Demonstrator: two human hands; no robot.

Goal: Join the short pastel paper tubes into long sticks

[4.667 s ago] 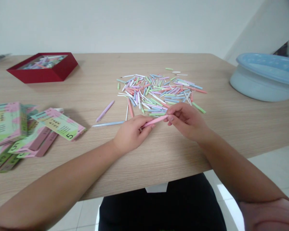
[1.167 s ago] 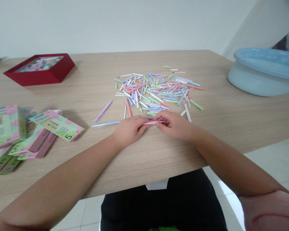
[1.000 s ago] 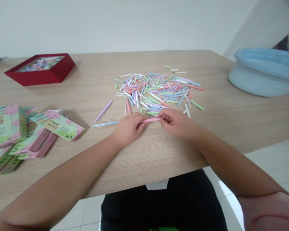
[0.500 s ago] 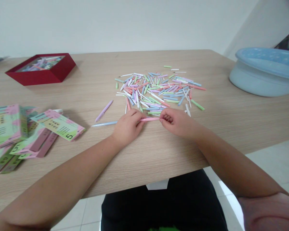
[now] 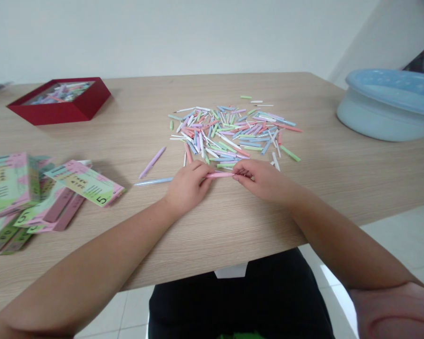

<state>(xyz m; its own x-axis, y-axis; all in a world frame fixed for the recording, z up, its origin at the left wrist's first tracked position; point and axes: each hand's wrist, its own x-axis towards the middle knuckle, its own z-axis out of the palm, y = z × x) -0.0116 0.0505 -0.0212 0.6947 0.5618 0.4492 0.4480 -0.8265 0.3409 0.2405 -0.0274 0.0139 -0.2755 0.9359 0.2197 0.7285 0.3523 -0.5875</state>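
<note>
A pink pen [image 5: 220, 174] lies level between my two hands, close above the table. My left hand [image 5: 190, 184] is closed around its left part, and the fingers hide that end. At the other end, the thumb and fingertips of my right hand [image 5: 257, 178] pinch the tip. Just beyond my hands spreads a pile of pen parts [image 5: 229, 134] in pink, blue, green, purple and white, with thin white refills among them. Left of my left hand lie a blue pen [image 5: 153, 181] and a purple pen [image 5: 152, 163].
A red box [image 5: 92, 101] filled with pen parts stands at the far left. Printed pink and green boxes [image 5: 86, 182] are stacked at the near left. A light blue basin [image 5: 385, 113] sits at the right. The table's front edge runs close to my lap.
The fingers of my right hand have shifted slightly on the pen's tip, and the curled fingers have straightened a little. My left hand keeps its hold.
</note>
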